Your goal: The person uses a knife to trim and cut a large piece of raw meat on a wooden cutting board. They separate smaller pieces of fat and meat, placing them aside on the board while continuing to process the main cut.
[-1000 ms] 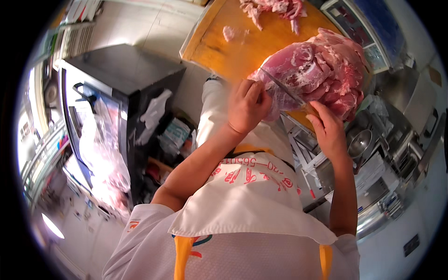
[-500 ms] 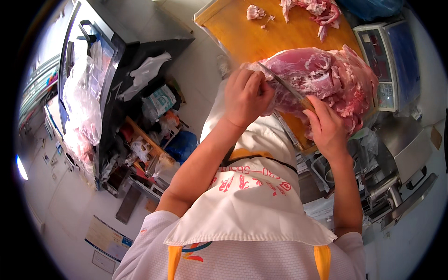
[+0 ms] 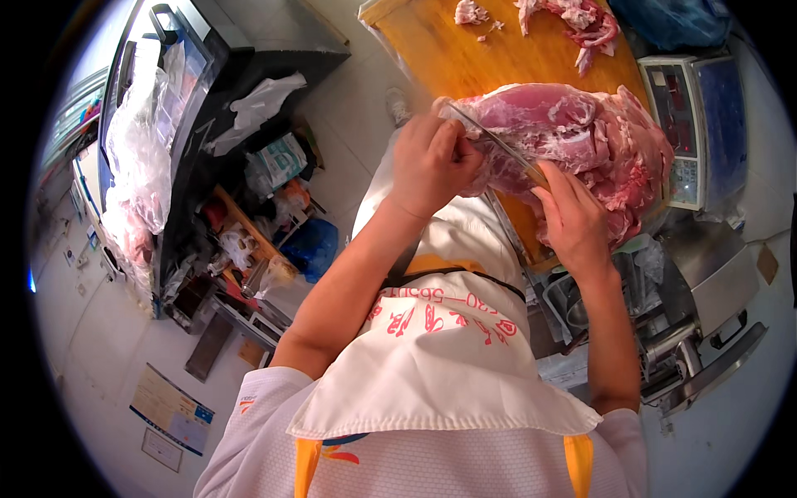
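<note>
A large slab of raw pinkish meat (image 3: 606, 158) lies on the near right part of an orange cutting board (image 3: 465, 46). My left hand (image 3: 427, 158) has its fingers curled at the meat's left end, pinching the meat. My right hand (image 3: 573, 220) grips the handle of a knife (image 3: 494, 137), whose blade lies diagonally over the meat, its tip just beyond my left fingers. Smaller meat scraps (image 3: 581, 25) sit at the board's far end. What exactly is between my left fingertips is partly hidden.
A scale (image 3: 685, 133) stands right of the board, beside a blue bag (image 3: 664, 17). A metal machine (image 3: 697, 266) is at the lower right. A dark cabinet (image 3: 216, 66) with plastic bags (image 3: 149, 141) stands left, over cluttered shelves (image 3: 237, 232).
The view has shifted, so the board and cabinet appear higher and the scale shows more. My left hand and the knife tip have moved slightly left along the meat's end.
</note>
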A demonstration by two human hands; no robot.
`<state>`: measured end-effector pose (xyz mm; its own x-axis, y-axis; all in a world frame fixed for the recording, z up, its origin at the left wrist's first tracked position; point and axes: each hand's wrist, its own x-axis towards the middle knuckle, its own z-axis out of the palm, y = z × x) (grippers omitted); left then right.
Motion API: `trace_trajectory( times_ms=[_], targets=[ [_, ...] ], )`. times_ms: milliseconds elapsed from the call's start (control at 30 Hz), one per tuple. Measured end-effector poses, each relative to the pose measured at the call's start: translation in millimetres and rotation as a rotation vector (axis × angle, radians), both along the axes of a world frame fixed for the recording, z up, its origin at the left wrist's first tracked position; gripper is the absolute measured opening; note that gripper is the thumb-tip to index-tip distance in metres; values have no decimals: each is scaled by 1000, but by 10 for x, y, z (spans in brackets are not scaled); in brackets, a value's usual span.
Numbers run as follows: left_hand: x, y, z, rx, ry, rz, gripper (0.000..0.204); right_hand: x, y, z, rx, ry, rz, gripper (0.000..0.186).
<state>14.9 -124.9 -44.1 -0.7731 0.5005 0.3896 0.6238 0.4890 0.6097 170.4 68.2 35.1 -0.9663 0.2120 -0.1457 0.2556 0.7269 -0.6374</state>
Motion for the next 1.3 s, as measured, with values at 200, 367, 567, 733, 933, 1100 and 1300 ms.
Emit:
trace_trajectory(
  times_ms=[200,367,567,733,933,1100,1300],
  targets=[
    [-3,-99,-20,-3,-72,-7,21,115,-133,-53,93,41,-53,40],
    [-20,-144,-18,36,-169,6,19,48,-133,-102,121,36,-119,39],
    [-58,-224,164,-29,-339,-30,29,130,-125,5,42,28,-137,38],
    [-42,-16,185,-31,-280,40,57,185,-105,-20,83,46,-96,37],
    [32,7,33,-89,-491,137,42,138,-63,26,106,-14,-94,38],
    [15,-112,-20,-11,-419,130,35,87,-58,50,130,-33,-73,40],
    [-7,-98,-54,73,-414,85,26,76,-101,221,136,-28,-30,43]
  ],
)
